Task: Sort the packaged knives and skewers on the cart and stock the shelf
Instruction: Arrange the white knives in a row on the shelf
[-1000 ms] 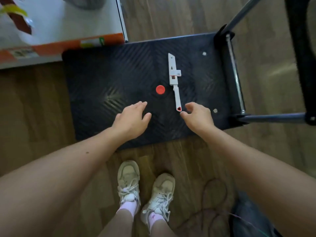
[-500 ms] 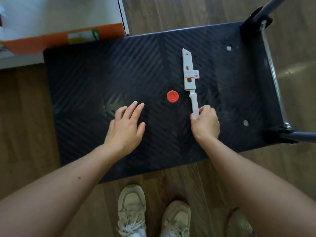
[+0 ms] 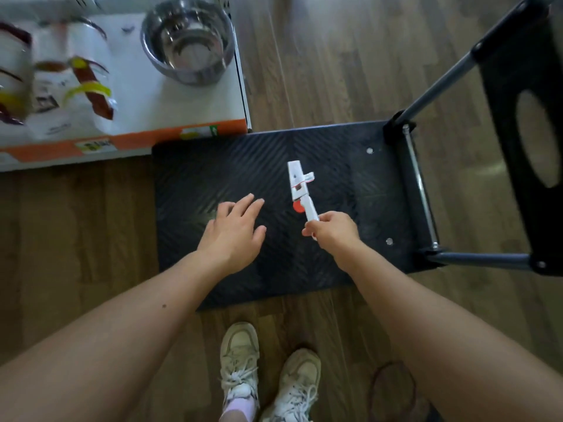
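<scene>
A white packaged knife [image 3: 298, 184] with a card sleeve on its blade is lifted above the black cart deck [image 3: 213, 166]. My right hand [image 3: 333, 229] is shut on the knife's handle, blade pointing away from me. My left hand [image 3: 233, 231] hovers open, fingers spread, over the middle of the deck with nothing in it. A small red disc [image 3: 296, 207] on the deck shows partly behind the knife handle. The low white shelf [image 3: 182, 108] with an orange front edge lies at the upper left.
On the shelf stand a steel bowl [image 3: 187, 41] and several blurred packaged knives [image 3: 88, 83]. The cart's folded handle frame [image 3: 524, 111] rises at the right. Wooden floor surrounds the cart; my shoes [image 3: 268, 370] are just behind its near edge, and a thin cable [image 3: 393, 388] lies lower right.
My right hand closed on the knife's handle and raised the knife off the deck. The view swung up and left, bringing the shelf and bowl into sight. My left hand stayed open.
</scene>
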Demonstrator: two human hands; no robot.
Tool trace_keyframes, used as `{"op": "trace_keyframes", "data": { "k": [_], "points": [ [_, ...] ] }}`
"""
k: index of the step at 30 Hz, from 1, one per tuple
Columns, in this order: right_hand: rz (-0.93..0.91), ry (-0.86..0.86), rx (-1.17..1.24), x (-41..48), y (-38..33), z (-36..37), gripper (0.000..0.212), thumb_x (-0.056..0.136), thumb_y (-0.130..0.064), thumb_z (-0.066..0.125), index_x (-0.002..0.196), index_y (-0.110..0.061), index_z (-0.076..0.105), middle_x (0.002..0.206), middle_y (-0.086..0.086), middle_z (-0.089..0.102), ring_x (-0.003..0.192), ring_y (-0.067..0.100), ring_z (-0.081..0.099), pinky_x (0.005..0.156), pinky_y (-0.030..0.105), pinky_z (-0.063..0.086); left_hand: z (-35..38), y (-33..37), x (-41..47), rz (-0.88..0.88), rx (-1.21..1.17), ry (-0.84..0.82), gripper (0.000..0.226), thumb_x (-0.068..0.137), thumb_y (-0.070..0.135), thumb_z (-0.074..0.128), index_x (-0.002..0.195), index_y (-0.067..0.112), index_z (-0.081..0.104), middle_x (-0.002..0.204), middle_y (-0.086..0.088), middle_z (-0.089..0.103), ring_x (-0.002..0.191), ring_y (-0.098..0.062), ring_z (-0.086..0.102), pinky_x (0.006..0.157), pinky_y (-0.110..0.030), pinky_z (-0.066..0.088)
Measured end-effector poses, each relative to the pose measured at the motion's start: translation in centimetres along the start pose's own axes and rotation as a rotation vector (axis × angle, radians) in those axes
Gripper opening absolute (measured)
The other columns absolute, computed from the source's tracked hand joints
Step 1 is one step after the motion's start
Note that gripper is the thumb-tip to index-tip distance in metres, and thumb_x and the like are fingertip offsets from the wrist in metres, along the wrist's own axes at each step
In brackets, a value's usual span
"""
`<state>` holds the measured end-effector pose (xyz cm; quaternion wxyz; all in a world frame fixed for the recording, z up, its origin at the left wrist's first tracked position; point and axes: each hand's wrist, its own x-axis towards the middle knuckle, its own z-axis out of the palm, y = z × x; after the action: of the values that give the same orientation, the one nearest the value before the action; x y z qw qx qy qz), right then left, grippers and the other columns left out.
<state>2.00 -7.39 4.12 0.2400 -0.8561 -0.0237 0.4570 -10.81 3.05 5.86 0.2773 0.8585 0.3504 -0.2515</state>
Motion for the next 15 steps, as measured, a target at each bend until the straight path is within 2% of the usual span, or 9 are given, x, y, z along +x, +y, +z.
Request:
{"op": "trace_keyframes", "data": {
  "k": [5,9,10,12,13,15],
  "points": [
    [-0.149,-0.013,-0.092,-9.1,-5.2,-5.4,0.025,0.086,-0.019,0.063,0.111,-0.013,0.062,0.091,-0.001,0.059,0.070,0.009,0.055,0.054,0.020,0.043,-9.2,2.8,-6.9,-0.013,0.120,0.002,0.057,0.098,0.036,0.037,0.150,0.028,0.013,0.159,0.008,0.006,0.145,-0.022,0.006,0.113,-0.043,0.029],
    [-0.308,0.084,-0.142,-17.9,-12.8,-10.9,0.019,0.086,-0.020,0.061,0.102,-0.011,0.067,0.089,0.001,0.063,0.077,0.016,0.059,0.051,0.024,0.044,-19.8,5.9,-13.8,0.006,0.126,0.172,0.054,0.098,0.034,0.037,0.149,0.027,0.019,0.158,0.007,0.013,0.144,-0.022,0.011,0.115,-0.043,0.026],
    [-0.348,0.107,-0.132,-20.2,-15.0,-12.2,0.019,0.086,-0.021,0.060,0.100,-0.010,0.067,0.092,0.004,0.066,0.082,0.020,0.061,0.055,0.029,0.049,-22.6,6.7,-15.6,0.006,0.111,0.210,0.054,0.098,0.032,0.037,0.149,0.026,0.020,0.158,0.006,0.015,0.143,-0.022,0.013,0.115,-0.043,0.025],
    [-0.448,0.152,-0.096,-24.7,-19.1,-14.3,0.022,0.086,-0.021,0.060,0.102,-0.008,0.067,0.101,0.010,0.068,0.093,0.026,0.064,0.077,0.041,0.055,-28.0,7.8,-18.9,0.004,0.093,0.272,0.054,0.098,0.031,0.037,0.149,0.026,0.020,0.158,0.004,0.018,0.143,-0.023,0.014,0.115,-0.043,0.025],
    [-0.501,0.167,-0.088,-26.9,-21.0,-15.3,0.023,0.087,-0.020,0.059,0.104,-0.007,0.066,0.105,0.011,0.068,0.097,0.027,0.064,0.084,0.043,0.054,-30.4,8.1,-20.6,-0.004,0.079,0.302,0.054,0.098,0.031,0.038,0.148,0.025,0.020,0.157,0.003,0.020,0.142,-0.024,0.016,0.114,-0.044,0.026],
    [-0.594,0.185,-0.067,-31.2,-24.3,-17.0,0.024,0.088,-0.019,0.059,0.106,-0.005,0.066,0.109,0.012,0.067,0.100,0.027,0.063,0.087,0.042,0.053,-34.3,8.4,-23.8,-0.021,0.037,0.385,0.053,0.096,0.031,0.041,0.146,0.023,0.026,0.154,-0.001,0.028,0.140,-0.027,0.024,0.113,-0.046,0.027]
  ]
}}
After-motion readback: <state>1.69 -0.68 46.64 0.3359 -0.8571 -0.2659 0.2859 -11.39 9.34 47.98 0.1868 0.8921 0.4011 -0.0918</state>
